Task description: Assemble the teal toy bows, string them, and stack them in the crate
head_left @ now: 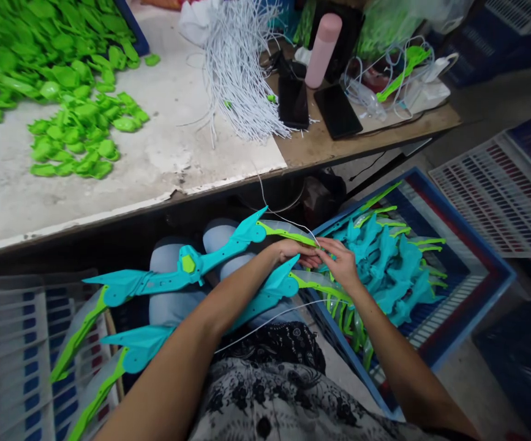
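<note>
Sitting below the bench's (pixel 164 153) front edge, the left hand (pixel 293 250) is gripping the toy bow's (pixel 228 248) green tip while the right hand (pixel 341 263) is pinching the white string (pixel 288 218) there (probably needing fine, steady fingertip tension).

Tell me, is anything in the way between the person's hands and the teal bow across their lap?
Nothing visible. The left hand and right hand already meet at the green tip of the teal bow, where a white string runs in. The blue crate of more bows sits just beyond them.
</note>
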Tool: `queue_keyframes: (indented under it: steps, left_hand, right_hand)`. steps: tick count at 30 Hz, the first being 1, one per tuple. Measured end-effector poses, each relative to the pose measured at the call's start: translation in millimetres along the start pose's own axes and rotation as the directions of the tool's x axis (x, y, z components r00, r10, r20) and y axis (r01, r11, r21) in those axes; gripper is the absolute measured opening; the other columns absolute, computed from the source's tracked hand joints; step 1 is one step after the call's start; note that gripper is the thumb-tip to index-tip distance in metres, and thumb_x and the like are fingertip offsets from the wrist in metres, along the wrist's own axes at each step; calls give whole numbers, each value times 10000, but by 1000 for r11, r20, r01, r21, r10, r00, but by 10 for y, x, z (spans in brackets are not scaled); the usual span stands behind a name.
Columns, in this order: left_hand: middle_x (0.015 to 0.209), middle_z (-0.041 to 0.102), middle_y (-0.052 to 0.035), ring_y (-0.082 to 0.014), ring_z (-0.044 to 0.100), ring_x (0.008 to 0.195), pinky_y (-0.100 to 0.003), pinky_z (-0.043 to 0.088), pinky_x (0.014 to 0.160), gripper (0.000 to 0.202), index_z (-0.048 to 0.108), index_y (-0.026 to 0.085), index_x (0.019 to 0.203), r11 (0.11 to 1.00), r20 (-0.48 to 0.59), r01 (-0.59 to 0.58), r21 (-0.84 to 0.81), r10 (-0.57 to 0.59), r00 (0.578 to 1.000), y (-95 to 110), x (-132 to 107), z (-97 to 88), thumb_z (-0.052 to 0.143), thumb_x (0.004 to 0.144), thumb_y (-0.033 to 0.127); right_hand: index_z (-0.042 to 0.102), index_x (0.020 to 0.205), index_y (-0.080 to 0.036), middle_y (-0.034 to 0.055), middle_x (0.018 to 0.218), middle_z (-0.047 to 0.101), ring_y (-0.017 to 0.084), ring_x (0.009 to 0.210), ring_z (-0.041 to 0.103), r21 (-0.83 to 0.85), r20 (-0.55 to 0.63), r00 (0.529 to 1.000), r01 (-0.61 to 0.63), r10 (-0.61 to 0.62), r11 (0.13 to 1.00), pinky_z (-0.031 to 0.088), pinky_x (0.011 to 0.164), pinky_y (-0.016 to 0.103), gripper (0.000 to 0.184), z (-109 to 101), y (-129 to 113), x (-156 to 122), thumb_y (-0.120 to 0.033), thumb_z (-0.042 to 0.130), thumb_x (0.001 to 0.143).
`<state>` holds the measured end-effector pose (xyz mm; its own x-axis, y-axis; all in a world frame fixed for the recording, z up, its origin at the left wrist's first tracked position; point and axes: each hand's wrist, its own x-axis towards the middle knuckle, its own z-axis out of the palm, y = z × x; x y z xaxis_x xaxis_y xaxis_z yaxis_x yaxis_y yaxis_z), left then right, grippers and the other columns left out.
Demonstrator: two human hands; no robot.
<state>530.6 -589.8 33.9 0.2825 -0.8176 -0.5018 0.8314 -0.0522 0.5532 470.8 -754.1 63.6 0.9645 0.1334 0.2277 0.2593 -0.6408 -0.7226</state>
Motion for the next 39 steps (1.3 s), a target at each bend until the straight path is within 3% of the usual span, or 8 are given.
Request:
queue_keyframes:
  steps: [7,13,16,21,26,29,33,39]
  left_hand:
    - [650,674,-78,-146,624,591,-296,501,651,214,636,97,710,992,-322,-129,17,127,938,54,-269,110,709,731,297]
    - [918,703,-106,-200,648,832,-302,507,709,132,620,133,657,911,-538,-385,149,402,741,140,-1482,81,633,720,248]
    - [966,697,-88,-227,627,952,-313,510,776,179,544,151,562,782,-647,-619,72,509,568,83,-2390,-15,638,684,242]
    - [543,553,34,-147,606,732,-288,530,763,242,434,178,514,387,-860,-915,111,499,107,-196,-3533,-8,651,620,165]
    - [511,506,46,-111,561,620,-256,529,719,217,511,205,531,320,-875,-918,233,481,-54,-555,-3776,252,678,668,215]
    - [636,626,6,-155,625,747,-296,516,792,111,632,217,605,472,-870,-828,303,492,-37,-719,-3562,418,713,659,270]
    - [689,689,-26,-206,667,758,-381,504,826,224,683,224,814,590,-867,-779,212,481,128,-806,-3144,588,766,616,291]
    - [642,678,-43,-188,655,633,-325,516,679,293,617,167,731,593,-788,-800,92,534,306,-732,-2885,737,764,627,398]
  right_hand:
    - [611,1123,-220,72,1038,665,208,921,613,-93,61,998,28,-22,995,507,834,375,309,15,-6,114,-356,558,850]
    - [329,1403,-207,62,1067,661,170,793,614,-98,61,995,-74,80,992,524,801,346,640,-13,54,240,-361,561,826]
    - [296,1419,-207,57,1061,666,163,759,612,-127,50,995,-82,89,988,528,784,338,684,-50,47,327,-369,565,811]
    - [352,1392,-196,66,1054,672,161,733,620,-182,76,994,-63,78,981,524,776,334,642,-90,27,411,-381,549,810]
    - [473,1308,-175,94,1040,674,192,743,623,-274,82,995,-24,48,961,521,746,364,536,-96,36,441,-397,507,821]
    - [577,1186,-148,135,1020,666,270,904,605,-390,13,997,75,-76,918,490,815,436,433,32,-183,540,-374,482,830]
    - [599,1134,-196,123,1071,632,271,1020,550,-274,94,925,380,-369,884,442,903,454,316,638,-952,620,-316,469,872]
    - [548,1257,-224,146,1181,572,304,1127,477,15,611,463,804,-642,594,332,1005,519,410,1870,-2043,450,-285,529,852]
